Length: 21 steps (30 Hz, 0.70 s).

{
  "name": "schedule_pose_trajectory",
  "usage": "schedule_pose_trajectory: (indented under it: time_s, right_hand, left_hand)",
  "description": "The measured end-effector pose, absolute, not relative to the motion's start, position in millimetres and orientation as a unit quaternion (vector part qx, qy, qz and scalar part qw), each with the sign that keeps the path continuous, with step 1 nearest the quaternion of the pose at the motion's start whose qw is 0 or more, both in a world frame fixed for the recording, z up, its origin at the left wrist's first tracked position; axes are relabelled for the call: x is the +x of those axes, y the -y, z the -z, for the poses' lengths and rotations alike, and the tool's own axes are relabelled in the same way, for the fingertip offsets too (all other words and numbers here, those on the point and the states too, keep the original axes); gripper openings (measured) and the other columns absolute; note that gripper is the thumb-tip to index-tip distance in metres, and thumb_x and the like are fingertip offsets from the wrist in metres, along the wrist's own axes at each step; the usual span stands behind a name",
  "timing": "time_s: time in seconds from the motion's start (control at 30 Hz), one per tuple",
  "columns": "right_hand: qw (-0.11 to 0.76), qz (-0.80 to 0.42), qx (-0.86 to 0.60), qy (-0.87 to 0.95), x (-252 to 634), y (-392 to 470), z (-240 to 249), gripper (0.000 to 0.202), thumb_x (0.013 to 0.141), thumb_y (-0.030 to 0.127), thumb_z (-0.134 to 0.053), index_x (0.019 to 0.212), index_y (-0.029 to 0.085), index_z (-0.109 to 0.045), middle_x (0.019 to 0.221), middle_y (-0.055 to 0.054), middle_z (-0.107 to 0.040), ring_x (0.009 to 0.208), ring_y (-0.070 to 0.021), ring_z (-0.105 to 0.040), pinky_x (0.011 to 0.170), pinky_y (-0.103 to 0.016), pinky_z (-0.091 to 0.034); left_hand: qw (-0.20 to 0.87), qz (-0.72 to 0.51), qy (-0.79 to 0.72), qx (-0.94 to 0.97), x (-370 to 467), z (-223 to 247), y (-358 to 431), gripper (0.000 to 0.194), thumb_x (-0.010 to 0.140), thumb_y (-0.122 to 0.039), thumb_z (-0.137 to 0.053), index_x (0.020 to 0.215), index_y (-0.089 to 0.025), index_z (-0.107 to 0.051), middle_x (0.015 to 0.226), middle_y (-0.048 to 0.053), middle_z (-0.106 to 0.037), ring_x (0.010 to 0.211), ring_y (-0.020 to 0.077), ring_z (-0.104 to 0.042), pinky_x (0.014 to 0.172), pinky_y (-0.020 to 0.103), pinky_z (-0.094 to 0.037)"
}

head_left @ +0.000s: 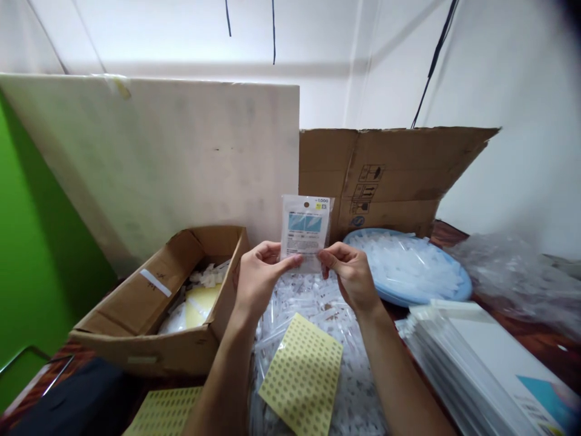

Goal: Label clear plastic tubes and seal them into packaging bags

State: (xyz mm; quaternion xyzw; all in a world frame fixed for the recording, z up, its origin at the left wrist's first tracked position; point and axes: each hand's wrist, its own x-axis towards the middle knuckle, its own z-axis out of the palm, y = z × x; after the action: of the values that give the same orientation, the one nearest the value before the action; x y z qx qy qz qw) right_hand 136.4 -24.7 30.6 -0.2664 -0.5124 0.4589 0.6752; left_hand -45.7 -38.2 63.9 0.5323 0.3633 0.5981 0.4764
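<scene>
A small printed packet (305, 233) in a clear plastic sleeve is held up in front of me, upright, with blue panels and lines of text on it. My left hand (263, 269) pinches its lower left edge, the thumb lying across the front. At the lower right corner, my right hand (349, 269) grips it between thumb and fingers. Beneath both hands spreads a heap of small clear plastic pieces (354, 363). A yellow sheet of round stickers (305, 375) lies on that heap, between my forearms.
An open cardboard box (145, 348) with white and yellow contents stands left. A blue tray (399, 297) of clear plastic pieces sits at the right, behind a stack of clear-sleeved packages (476, 357). Another sticker sheet (163, 412) lies front left. Cardboard (408, 175) stands behind.
</scene>
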Motion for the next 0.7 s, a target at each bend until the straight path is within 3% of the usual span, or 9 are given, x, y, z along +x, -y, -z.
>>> schedule_pose_trajectory:
  time_s: [0.23, 0.33, 0.43, 0.5, 0.57, 0.7]
  right_hand:
    - [0.674, -0.525, -0.239, 0.461, 137.8, 28.2, -35.3, 0.027, 0.071, 0.035, -0.09, 0.065, 0.018, -0.07, 0.056, 0.002, -0.06, 0.048, -0.0087, -0.047, 0.044, -0.022, -0.036]
    - [0.666, -0.527, -0.247, 0.467, 136.6, 28.4, -36.5, 0.03, 0.072, 0.038, -0.089, 0.066, 0.019, -0.067, 0.059, 0.002, -0.06, 0.05, -0.0095, -0.049, 0.047, -0.022, -0.039]
    - [0.657, -0.522, -0.25, 0.483, 133.8, 28.9, -37.9, 0.028, 0.081, 0.047, -0.081, 0.088, 0.022, -0.071, 0.078, -0.001, -0.071, 0.068, -0.0152, -0.063, 0.062, -0.026, -0.051]
    - [0.659, -0.521, -0.243, 0.485, 135.0, 29.4, -38.5, 0.038, 0.084, 0.052, -0.077, 0.109, 0.025, -0.068, 0.097, -0.004, -0.075, 0.084, -0.0207, -0.07, 0.073, -0.031, -0.056]
    - [0.664, -0.501, -0.259, 0.491, 141.9, 29.2, -39.0, 0.047, 0.083, 0.054, -0.077, 0.118, 0.024, -0.066, 0.103, -0.007, -0.077, 0.09, -0.0246, -0.072, 0.079, -0.036, -0.058]
    - [0.652, -0.4, -0.356, 0.538, 170.1, 24.9, -42.1, 0.054, 0.078, 0.06, -0.078, 0.112, 0.018, -0.07, 0.091, -0.009, -0.078, 0.088, -0.028, -0.073, 0.08, -0.04, -0.059]
  left_hand:
    - [0.545, -0.583, -0.338, 0.499, -53.4, -65.5, 35.4, 0.035, 0.068, -0.038, -0.092, 0.086, -0.012, -0.079, 0.084, 0.009, -0.079, 0.071, 0.0156, -0.07, 0.069, 0.027, -0.056]
    - [0.508, -0.583, -0.359, 0.522, -50.2, -64.3, 36.1, 0.036, 0.073, -0.043, -0.087, 0.09, -0.012, -0.079, 0.082, 0.009, -0.078, 0.068, 0.0153, -0.068, 0.065, 0.026, -0.054]
    - [0.376, -0.608, -0.407, 0.569, -42.3, -62.4, 39.7, 0.032, 0.079, -0.044, -0.083, 0.091, -0.014, -0.08, 0.085, 0.008, -0.079, 0.073, 0.017, -0.069, 0.067, 0.026, -0.054]
    - [0.33, -0.587, -0.418, 0.609, -37.1, -60.9, 42.4, 0.032, 0.081, -0.045, -0.08, 0.089, -0.015, -0.08, 0.086, 0.008, -0.079, 0.076, 0.0186, -0.071, 0.069, 0.026, -0.055]
    - [0.393, -0.534, -0.397, 0.635, -34.6, -60.2, 43.6, 0.04, 0.084, -0.053, -0.075, 0.086, -0.014, -0.078, 0.08, 0.008, -0.078, 0.07, 0.0194, -0.071, 0.065, 0.028, -0.058]
    - [0.522, -0.509, -0.344, 0.592, -40.4, -64.4, 42.2, 0.054, 0.091, -0.064, -0.061, 0.085, -0.012, -0.072, 0.073, 0.011, -0.077, 0.064, 0.0222, -0.074, 0.063, 0.033, -0.062]
